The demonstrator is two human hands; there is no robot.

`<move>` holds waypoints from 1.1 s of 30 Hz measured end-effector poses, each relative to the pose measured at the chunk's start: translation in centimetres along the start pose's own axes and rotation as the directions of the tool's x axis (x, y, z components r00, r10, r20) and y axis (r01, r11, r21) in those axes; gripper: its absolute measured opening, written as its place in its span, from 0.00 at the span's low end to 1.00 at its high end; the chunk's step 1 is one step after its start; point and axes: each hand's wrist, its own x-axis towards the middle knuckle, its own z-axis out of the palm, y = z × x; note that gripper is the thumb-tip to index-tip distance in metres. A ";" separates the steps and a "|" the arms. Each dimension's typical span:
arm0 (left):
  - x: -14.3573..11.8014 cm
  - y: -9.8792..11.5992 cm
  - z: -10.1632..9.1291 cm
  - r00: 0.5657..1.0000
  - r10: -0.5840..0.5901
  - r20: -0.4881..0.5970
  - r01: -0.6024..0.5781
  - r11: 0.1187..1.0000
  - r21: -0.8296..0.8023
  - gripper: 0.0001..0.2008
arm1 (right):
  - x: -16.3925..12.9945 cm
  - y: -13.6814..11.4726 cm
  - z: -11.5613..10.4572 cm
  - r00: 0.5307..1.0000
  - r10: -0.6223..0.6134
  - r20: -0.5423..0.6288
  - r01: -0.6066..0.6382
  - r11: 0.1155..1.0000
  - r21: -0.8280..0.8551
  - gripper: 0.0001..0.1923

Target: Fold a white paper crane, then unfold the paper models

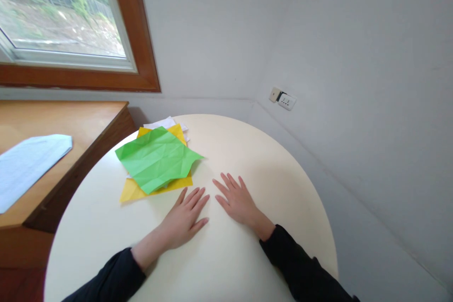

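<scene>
My left hand (184, 219) lies flat on the round cream table (226, 264), fingers stretched out and holding nothing. Across from it, my right hand (236, 199) also rests palm down with its fingers spread. A small gap separates the two hands. Just beyond my left fingertips is a creased sheet of green paper (157, 158), the top one of a loose pile. Under it, yellow paper (132, 191) sticks out at several sides. White paper (164, 123) shows at the back of the pile; most of it is hidden.
On the left stands a wooden cabinet (88, 120) with a folded pale blue cloth or sheet (33, 158) on its top. A wood-framed window (146, 63) is above it. White walls meet behind the table, and a power socket (286, 101) sits on the right one.
</scene>
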 end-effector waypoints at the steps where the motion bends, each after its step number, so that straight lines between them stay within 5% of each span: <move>1: 0.0 0.0 0.0 1.000 0.001 -0.007 -0.001 1.000 -0.003 0.26 | 0.0 0.0 0.0 1.000 0.001 0.002 -0.001 1.000 -0.001 0.24; 8: 0.0 -0.2 0.2 0.998 0.015 -0.055 -0.017 0.999 -0.029 0.24 | 0.0 0.0 0.0 1.000 0.000 0.001 0.000 1.000 0.010 0.24; 11: -0.1 0.5 -0.6 0.981 0.041 -0.192 -0.050 0.998 -0.046 0.17 | 0.1 0.0 0.2 1.000 0.002 0.000 -0.002 1.000 0.013 0.25; 14: -0.4 1.2 -2.1 0.887 0.046 -0.460 -0.068 0.997 -0.031 0.15 | 0.2 0.2 0.4 1.000 0.001 0.012 -0.002 1.000 0.014 0.25; 17: -0.7 1.4 -3.7 0.780 -0.032 -0.625 0.066 0.997 0.031 0.24 | 0.2 0.3 0.4 1.000 -0.001 0.021 0.001 1.000 0.015 0.25; 22: -1.3 0.3 -5.0 0.777 -0.233 -0.585 0.343 0.936 0.081 0.25 | 0.2 0.2 0.2 0.999 -0.005 0.043 0.004 1.000 0.011 0.25; 28: -1.7 -0.9 -4.3 0.793 -0.363 -0.489 0.457 0.885 0.084 0.08 | 0.3 0.2 0.3 0.998 0.003 0.056 -0.003 1.000 -0.006 0.25; 33: -1.7 -1.1 -3.6 0.796 -0.467 -0.385 0.542 0.833 0.111 0.11 | 0.3 0.3 0.4 0.998 0.007 0.056 -0.005 1.000 -0.026 0.25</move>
